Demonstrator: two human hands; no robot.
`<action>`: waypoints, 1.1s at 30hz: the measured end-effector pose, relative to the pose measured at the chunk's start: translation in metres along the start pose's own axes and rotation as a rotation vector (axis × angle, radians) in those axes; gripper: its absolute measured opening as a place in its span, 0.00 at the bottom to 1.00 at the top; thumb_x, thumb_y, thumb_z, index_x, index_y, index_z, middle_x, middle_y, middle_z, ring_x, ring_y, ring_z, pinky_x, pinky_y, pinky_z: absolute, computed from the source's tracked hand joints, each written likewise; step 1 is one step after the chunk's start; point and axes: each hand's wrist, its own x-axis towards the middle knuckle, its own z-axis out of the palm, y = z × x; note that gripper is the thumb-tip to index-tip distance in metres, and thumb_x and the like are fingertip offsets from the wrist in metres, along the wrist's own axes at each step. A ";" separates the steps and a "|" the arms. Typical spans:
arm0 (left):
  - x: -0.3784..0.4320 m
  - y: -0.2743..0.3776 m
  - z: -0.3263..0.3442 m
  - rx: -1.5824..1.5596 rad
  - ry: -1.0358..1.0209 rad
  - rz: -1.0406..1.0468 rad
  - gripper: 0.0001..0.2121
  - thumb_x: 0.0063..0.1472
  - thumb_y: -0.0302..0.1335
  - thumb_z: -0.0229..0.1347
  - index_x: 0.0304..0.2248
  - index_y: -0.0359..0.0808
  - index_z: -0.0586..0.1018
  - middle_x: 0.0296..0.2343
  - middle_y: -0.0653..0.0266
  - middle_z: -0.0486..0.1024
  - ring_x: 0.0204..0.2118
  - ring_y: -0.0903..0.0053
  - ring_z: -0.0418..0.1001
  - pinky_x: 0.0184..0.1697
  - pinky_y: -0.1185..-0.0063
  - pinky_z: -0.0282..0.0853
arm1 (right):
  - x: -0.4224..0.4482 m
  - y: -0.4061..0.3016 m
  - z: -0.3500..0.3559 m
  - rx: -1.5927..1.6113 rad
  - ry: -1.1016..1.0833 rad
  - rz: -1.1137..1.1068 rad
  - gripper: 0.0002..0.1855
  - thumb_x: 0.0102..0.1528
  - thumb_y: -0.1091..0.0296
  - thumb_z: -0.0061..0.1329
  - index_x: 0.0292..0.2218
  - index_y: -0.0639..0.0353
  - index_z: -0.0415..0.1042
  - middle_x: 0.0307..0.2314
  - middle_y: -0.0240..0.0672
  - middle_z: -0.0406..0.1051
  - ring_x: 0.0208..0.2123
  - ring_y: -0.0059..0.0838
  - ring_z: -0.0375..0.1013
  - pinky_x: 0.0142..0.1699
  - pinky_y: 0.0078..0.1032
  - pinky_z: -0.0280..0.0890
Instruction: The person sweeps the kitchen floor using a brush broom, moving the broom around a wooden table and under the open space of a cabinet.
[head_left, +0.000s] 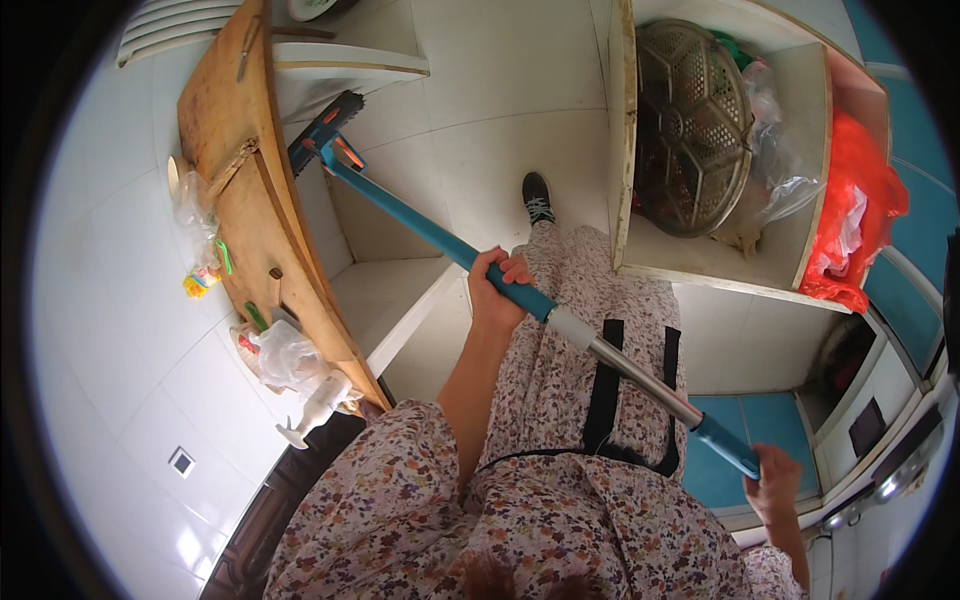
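A long-handled floor brush (442, 236) slants across the view, its pole part blue and part bare steel. My left hand (496, 291) is wrapped around the lower end of the blue upper tube. At the far end of the pole my right hand (774, 481) closes on the blue end grip. The dark brush head (328, 129), with orange parts, is up beside the edge of a wooden board (289, 247). Whether the head touches the board or the floor, I cannot tell.
White shelving (405, 304) stands under the board, which carries a white spray bottle (319, 405) and plastic bags (289, 356). On the right, a shelf unit (626, 150) holds a perforated round basket (694, 127) and a red bag (855, 202). My shoe (536, 196) stands on pale floor tiles (495, 157).
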 end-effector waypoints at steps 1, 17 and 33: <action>0.003 0.003 -0.009 -0.006 -0.044 -0.032 0.09 0.50 0.25 0.46 0.16 0.38 0.60 0.14 0.73 0.55 0.13 0.87 0.54 0.19 0.86 0.54 | 0.002 0.000 0.010 0.121 -0.173 0.115 0.20 0.33 0.72 0.51 0.33 0.56 0.64 0.16 0.38 0.64 0.18 0.39 0.65 0.23 0.31 0.59; -0.052 -0.051 -0.094 0.250 0.455 -0.275 0.10 0.50 0.25 0.51 0.18 0.38 0.62 0.17 0.66 0.59 0.24 0.74 0.60 0.36 0.75 0.59 | -0.158 0.019 0.187 0.113 -0.266 0.478 0.14 0.30 0.78 0.49 0.24 0.56 0.64 0.18 0.41 0.64 0.24 0.46 0.64 0.29 0.37 0.58; -0.012 -0.040 -0.203 0.558 0.383 0.052 0.09 0.47 0.26 0.49 0.15 0.38 0.63 0.10 0.66 0.59 0.17 0.74 0.60 0.27 0.77 0.60 | -0.124 -0.013 0.413 0.393 -0.337 0.498 0.13 0.40 0.60 0.51 0.27 0.53 0.65 0.18 0.43 0.67 0.23 0.46 0.67 0.26 0.37 0.61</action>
